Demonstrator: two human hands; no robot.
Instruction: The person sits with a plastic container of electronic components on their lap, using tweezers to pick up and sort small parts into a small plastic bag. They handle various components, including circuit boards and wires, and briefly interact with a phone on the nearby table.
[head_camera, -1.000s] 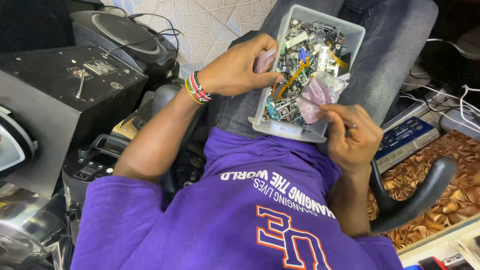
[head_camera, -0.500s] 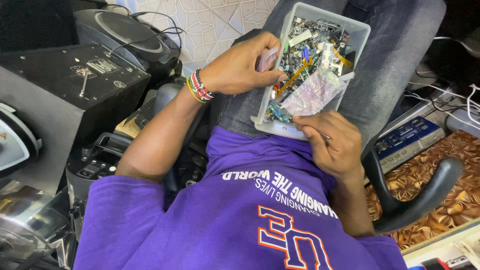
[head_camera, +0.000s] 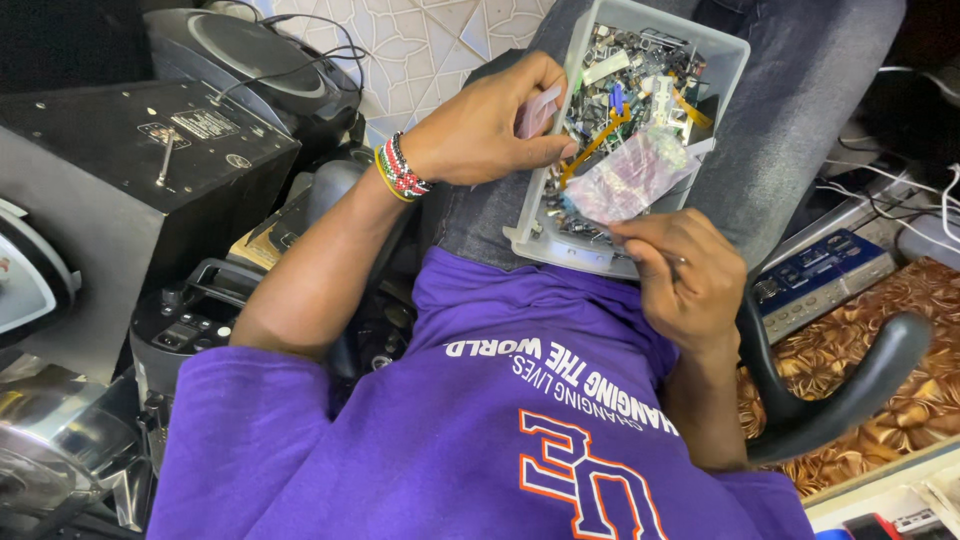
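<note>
- A black metal box (head_camera: 140, 160) is seen at the far left; a small pale rectangular label and a round sticker are fixed to its top, with a metal lever between them.
- A round black speaker (head_camera: 240, 60) with a cable lies behind it, on pale patterned floor tiles.
- The left hand (head_camera: 490, 125), with a beaded band at the wrist, is closed on the left wall of the tray (head_camera: 720, 75), thumb inside the rim; something pale is pressed under the fingers, and what it is cannot be told.
- The tray, grey plastic and rectangular, rests on the lap and is filled with small loose electronic parts. It is judged stiff and fairly light, best held by the rim and kept level so that nothing spills.
- A clear plastic bag (head_camera: 630, 180) of small parts lies on the heap, at the near end. It is judged soft, slippery and light; an edge is best pinched.
- The right hand (head_camera: 680, 275) is curled at the tray's near edge, fingertips pinched narrow on something small that cannot be made out, just beside the bag.
- A blue flat device (head_camera: 820, 280) with rows of buttons lies at the right on a brown patterned cloth.
</note>
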